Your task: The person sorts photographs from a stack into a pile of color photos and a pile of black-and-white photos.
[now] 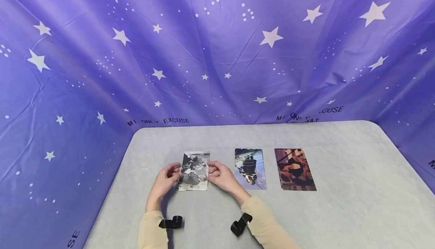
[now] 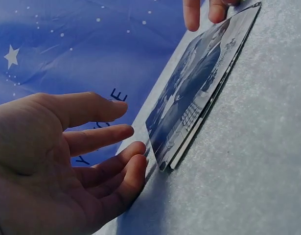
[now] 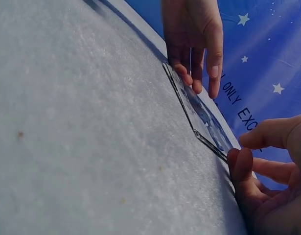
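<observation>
A small stack of photo prints (image 1: 195, 170), a black-and-white picture on top, lies flat on the grey table. At its left edge is my left hand (image 1: 164, 183), fingers loosely bent. In the left wrist view its fingertips (image 2: 137, 148) come close to the stack's corner; contact is unclear. My right hand (image 1: 224, 178) is along the right edge. Its fingertips (image 3: 243, 159) meet the stack's corner in the right wrist view, with no pinch visible. The prints' edges (image 2: 204, 117) look slightly uneven, layered one over another.
Right of the hands lies a bluish photo print (image 1: 250, 169), and beyond it a brown-red one (image 1: 295, 169). The table (image 1: 353, 166) backs onto a purple star-patterned cloth (image 1: 204, 52). Black wrist cameras (image 1: 172, 222) are strapped over both beige sleeves.
</observation>
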`<state>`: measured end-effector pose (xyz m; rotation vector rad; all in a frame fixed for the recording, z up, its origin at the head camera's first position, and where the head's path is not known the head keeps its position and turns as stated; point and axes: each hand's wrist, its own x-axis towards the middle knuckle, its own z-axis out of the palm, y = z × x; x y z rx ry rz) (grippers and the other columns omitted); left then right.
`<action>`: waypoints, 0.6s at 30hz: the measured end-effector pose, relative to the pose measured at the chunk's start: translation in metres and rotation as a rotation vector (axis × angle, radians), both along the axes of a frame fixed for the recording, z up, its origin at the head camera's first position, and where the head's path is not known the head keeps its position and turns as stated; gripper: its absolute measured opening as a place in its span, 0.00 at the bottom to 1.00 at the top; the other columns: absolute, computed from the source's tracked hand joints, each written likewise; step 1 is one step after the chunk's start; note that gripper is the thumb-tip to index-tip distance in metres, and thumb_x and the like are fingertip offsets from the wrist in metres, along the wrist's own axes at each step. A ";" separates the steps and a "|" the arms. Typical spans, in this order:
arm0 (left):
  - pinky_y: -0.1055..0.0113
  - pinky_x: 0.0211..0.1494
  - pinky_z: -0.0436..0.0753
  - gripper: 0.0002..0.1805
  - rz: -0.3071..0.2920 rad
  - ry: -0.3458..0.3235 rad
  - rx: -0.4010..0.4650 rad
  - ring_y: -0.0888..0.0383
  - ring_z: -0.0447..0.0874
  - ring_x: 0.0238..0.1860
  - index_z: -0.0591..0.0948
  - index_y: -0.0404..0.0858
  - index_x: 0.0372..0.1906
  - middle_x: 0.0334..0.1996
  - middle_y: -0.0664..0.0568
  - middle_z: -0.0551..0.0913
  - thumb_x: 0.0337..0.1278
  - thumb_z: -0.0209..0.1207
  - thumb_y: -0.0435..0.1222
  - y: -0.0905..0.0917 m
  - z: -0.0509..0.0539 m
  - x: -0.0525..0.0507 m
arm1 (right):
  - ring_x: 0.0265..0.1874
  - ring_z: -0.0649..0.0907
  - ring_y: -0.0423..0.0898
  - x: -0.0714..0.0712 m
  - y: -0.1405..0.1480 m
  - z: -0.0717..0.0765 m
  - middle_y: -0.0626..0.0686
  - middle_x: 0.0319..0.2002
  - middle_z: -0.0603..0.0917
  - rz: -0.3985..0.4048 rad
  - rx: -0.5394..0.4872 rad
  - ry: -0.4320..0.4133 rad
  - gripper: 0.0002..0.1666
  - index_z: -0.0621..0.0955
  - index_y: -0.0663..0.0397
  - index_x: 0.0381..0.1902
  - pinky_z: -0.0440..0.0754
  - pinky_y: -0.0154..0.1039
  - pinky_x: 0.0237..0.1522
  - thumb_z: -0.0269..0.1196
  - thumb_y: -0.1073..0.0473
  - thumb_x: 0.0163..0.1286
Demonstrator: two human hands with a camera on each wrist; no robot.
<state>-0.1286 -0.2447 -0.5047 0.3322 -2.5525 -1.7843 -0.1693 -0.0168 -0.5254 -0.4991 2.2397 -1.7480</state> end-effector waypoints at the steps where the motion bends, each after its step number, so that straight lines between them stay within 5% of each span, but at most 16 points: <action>1: 0.73 0.38 0.74 0.22 -0.001 0.003 -0.006 0.57 0.74 0.38 0.75 0.24 0.57 0.41 0.39 0.79 0.55 0.60 0.24 0.000 0.000 0.001 | 0.31 0.82 0.43 0.001 0.001 0.001 0.57 0.37 0.80 0.001 0.000 -0.002 0.30 0.75 0.69 0.57 0.79 0.33 0.38 0.66 0.71 0.54; 13: 0.69 0.40 0.76 0.21 -0.016 0.046 -0.035 0.53 0.78 0.39 0.76 0.26 0.56 0.42 0.37 0.80 0.55 0.60 0.24 0.004 0.005 0.007 | 0.26 0.78 0.38 0.018 0.022 0.009 0.61 0.37 0.80 -0.039 -0.120 -0.067 0.27 0.75 0.73 0.55 0.76 0.29 0.31 0.63 0.73 0.55; 18: 0.69 0.39 0.76 0.21 -0.028 0.048 -0.022 0.53 0.79 0.39 0.76 0.26 0.56 0.41 0.37 0.81 0.55 0.59 0.23 0.008 0.007 0.008 | 0.27 0.77 0.40 0.025 0.030 0.035 0.70 0.37 0.78 -0.037 -0.133 -0.067 0.24 0.73 0.78 0.53 0.74 0.28 0.29 0.59 0.77 0.56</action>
